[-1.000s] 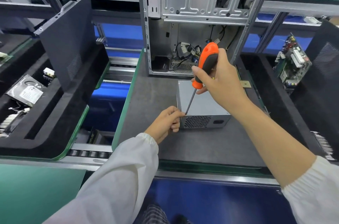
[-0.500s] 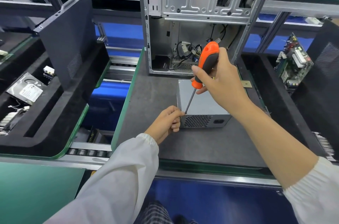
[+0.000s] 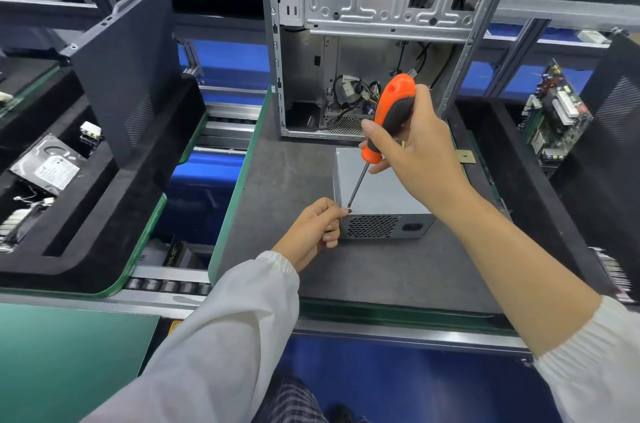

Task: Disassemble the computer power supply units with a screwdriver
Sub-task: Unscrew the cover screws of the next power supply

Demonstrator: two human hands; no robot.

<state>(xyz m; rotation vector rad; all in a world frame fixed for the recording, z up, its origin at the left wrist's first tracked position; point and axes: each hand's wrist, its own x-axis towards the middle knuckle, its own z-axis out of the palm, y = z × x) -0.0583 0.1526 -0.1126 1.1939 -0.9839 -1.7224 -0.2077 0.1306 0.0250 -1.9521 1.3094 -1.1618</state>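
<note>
A grey metal power supply unit (image 3: 388,194) lies on the dark work tray (image 3: 284,180), its vented end facing me. My right hand (image 3: 419,152) grips an orange and black screwdriver (image 3: 389,118), whose shaft slants down to the unit's near left top corner. The tip hovers just above a small dark screw (image 3: 349,211). My left hand (image 3: 317,232) sits at that corner with curled fingers, and its fingertips pinch the screw against the edge.
An open computer case (image 3: 381,35) stands just behind the unit. A dark side panel (image 3: 128,76) leans in the left tray above a hard drive (image 3: 48,168). A circuit board (image 3: 554,118) stands in the right tray. A small brass plate (image 3: 465,156) lies right of the unit.
The screwdriver tip has lifted slightly off the corner, and my left fingertips now pinch the small screw there. Both arms otherwise stay put.
</note>
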